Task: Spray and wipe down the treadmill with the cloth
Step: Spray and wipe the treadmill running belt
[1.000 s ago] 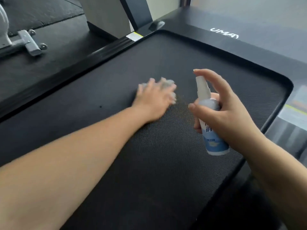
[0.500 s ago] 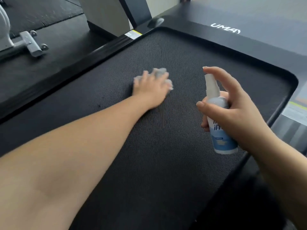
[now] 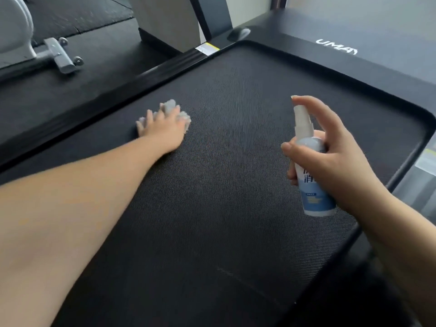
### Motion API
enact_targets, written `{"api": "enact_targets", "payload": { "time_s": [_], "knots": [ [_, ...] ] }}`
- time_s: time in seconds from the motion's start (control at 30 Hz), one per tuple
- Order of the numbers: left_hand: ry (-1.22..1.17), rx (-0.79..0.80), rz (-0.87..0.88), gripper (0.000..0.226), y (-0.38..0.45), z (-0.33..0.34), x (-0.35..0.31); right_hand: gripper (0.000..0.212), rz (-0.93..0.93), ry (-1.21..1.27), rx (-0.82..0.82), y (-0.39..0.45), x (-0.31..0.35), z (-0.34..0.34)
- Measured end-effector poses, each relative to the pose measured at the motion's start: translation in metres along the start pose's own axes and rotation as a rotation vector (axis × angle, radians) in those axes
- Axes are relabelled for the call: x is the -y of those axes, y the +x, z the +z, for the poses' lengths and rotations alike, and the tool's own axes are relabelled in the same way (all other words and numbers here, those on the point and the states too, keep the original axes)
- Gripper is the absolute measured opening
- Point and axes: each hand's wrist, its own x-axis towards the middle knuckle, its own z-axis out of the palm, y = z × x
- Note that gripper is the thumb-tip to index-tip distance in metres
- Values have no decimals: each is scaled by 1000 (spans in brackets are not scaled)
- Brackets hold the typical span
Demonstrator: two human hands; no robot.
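Black textured treadmill belt (image 3: 224,185) fills nearly everything below me, framed by a glossy dark side rail (image 3: 94,107) beyond my left hand and a front cover with white lettering (image 3: 336,46) past my right hand. My left hand (image 3: 162,131) lies palm down on the belt, arm stretched forward, fingers spread flat over a crumpled pale grey cloth (image 3: 171,109); the cloth is pinned between palm and belt, with bits of it bulging out ahead of my fingertips and to the thumb side. That hand is pressed onto the cloth rather than curled round it, and it looks a little blurred, so I cannot make out how much of the cloth sits under the palm.

My right hand (image 3: 335,156) is up off the belt, well apart from the left, wrapped around a small spray bottle (image 3: 311,182) with a blue and white label. Thumb and lower fingers clamp the bottle's body, and my index finger (image 3: 313,102) arches over the top of the pale nozzle (image 3: 302,119), which faces away from my palm toward the left hand's side.

Farther out beyond my left hand, past the rail, sits dark rubber flooring (image 3: 77,13) with the grey metal foot of another machine (image 3: 59,55) on it.
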Motion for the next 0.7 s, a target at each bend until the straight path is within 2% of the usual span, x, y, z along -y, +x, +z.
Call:
{"api": "enact_targets", "payload": {
  "time_s": [0.07, 0.17, 0.23, 0.3, 0.4, 0.43, 0.57, 0.6, 0.63, 0.7],
  "knots": [
    [-32, 25, 40, 51, -15, 2, -18, 62, 3, -7, 7, 0, 1, 5],
    [-89, 35, 403, 50, -49, 4, -56, 63, -5, -14, 19, 2, 5, 17],
    [-107, 65, 503, 49, -52, 2, -53, 63, -9, -12, 25, 4, 8, 24],
    [-102, 56, 420, 50, -42, -2, -32, 63, -12, -7, 33, 4, 11, 31],
    [-84, 41, 137, 52, -42, -2, -15, 63, -25, -12, 43, 2, 15, 40],
    [-81, 45, 117, 52, -49, -2, -18, 62, -26, -21, 47, 1, 15, 43],
    [-91, 69, 438, 50, -82, 1, -18, 63, -33, -11, 70, -2, 22, 60],
    [-82, 63, 440, 50, -80, 1, -4, 63, -41, -5, 77, -2, 23, 64],
    [-74, 56, 368, 51, -75, 1, 15, 63, -49, 2, 85, -3, 25, 68],
    [-73, 51, 81, 51, -66, 2, 56, 63, -56, 17, 103, -5, 29, 77]
  ]
}}
